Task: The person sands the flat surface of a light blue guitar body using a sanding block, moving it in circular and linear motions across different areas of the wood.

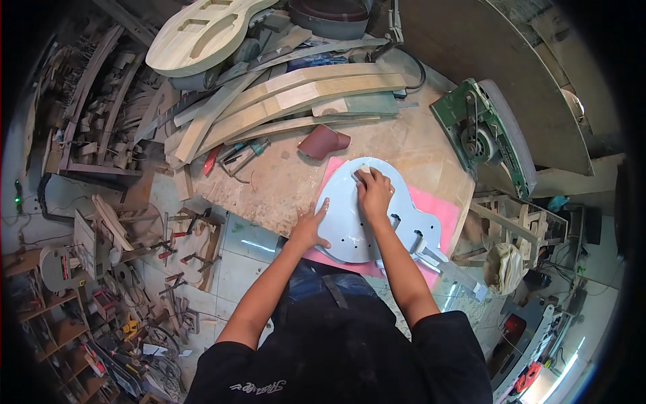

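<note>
Here, glossy pale-blue guitar body, left fingers spread, right fingers gripping block

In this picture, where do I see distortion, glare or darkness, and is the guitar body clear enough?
Head view: corners fall to black and the picture bends toward its rim; pale glare lies on the floor tiles at left; the shelves at lower left look dim; the pale guitar body reads clearly, though the right hand covers part of it.
</note>
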